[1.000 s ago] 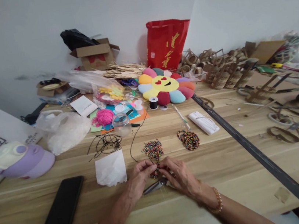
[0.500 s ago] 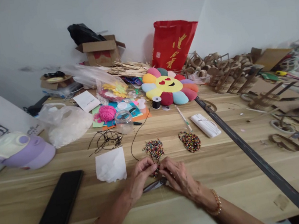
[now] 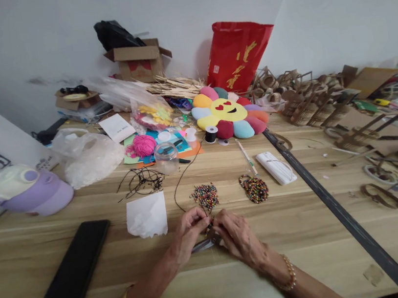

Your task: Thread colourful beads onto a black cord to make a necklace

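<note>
Over the last second, your hands hold almost the same pose; the head view has drifted slightly. No visible bead progress, so the work reads as paused on one fine fingertip step.

Left hand: thumb and forefinger pinched closed on thin, pliant black cord, which curves from a smooth spool. Right hand: pinched closed just beside it; you cannot tell what it grips.

Beyond your fingertips, small round multicoloured loose beads lie heaped on the wood-grained tabletop; a coiled beaded strand rests to the right.
</note>
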